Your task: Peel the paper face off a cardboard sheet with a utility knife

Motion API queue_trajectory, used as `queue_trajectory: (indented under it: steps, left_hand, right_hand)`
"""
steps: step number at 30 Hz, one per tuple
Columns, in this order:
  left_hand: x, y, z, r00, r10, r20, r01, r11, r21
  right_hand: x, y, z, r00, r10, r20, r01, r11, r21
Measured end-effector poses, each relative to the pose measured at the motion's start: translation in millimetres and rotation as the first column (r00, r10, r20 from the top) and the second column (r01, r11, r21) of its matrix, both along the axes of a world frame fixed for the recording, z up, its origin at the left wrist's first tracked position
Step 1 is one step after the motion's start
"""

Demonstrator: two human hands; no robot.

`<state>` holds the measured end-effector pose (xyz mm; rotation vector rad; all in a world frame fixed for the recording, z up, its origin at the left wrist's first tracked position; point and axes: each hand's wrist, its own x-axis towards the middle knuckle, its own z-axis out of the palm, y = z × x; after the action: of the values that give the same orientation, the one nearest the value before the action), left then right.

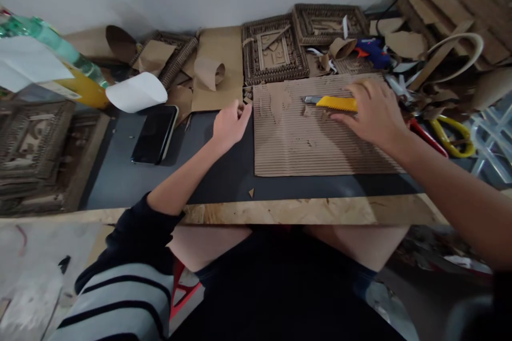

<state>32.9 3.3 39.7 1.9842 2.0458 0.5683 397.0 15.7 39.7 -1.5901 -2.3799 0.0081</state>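
Observation:
A corrugated cardboard sheet (pixel 320 138) lies flat on the dark mat (pixel 224 170), partly stripped of its top layer. My right hand (pixel 374 114) rests on the sheet's far right part and is closed on a yellow utility knife (pixel 334 103), whose blade end points left. My left hand (pixel 230 123) sits at the sheet's left edge with its fingers curled together in a loose pinch; I cannot make out anything in them. A tiny cardboard scrap (pixel 251 192) lies on the mat near the front edge.
A black phone (pixel 154 134) lies left of my left hand, with a white paper roll (pixel 136 92) and a green bottle (pixel 60 50) behind it. Cardboard frames (pixel 274 53), scraps, a blue glue gun (pixel 374 50) and yellow-handled scissors (pixel 454 136) crowd the back and right.

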Motion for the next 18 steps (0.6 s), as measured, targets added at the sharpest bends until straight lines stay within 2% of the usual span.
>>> queue_trajectory:
  steps: [3,6,10,13,16,18]
  left_hand:
    - [13,17,-7.8,0.999,0.048,0.011,-0.048,0.998,-0.033]
    - [19,25,-13.8,0.998,0.055,0.038,-0.054,0.998,-0.020]
    - [10,34,-24.6,0.982,0.077,0.173,-0.084,0.996,0.033]
    - [2,36,-30.5,0.968,0.082,0.239,-0.105,0.991,0.084]
    - [1,35,-31.8,0.968,0.045,0.245,-0.075,0.990,0.116]
    - [1,35,-30.7,0.956,0.036,0.290,-0.063,0.994,0.087]
  right_hand:
    - [-9,24,-12.6,0.999,-0.017,0.045,0.020,0.998,-0.053]
    - [-21,32,-18.8,0.999,-0.033,0.009,0.033,0.998,-0.057]
    - [-40,35,-16.7,0.996,-0.088,-0.024,0.088,0.996,0.010]
    - [-54,39,-12.9,0.991,-0.137,0.001,0.137,0.991,0.011]
    - [-64,41,-10.8,0.984,-0.175,-0.035,0.176,0.984,0.019]
    - [-70,38,-10.8,0.979,-0.190,-0.069,0.191,0.981,0.017]
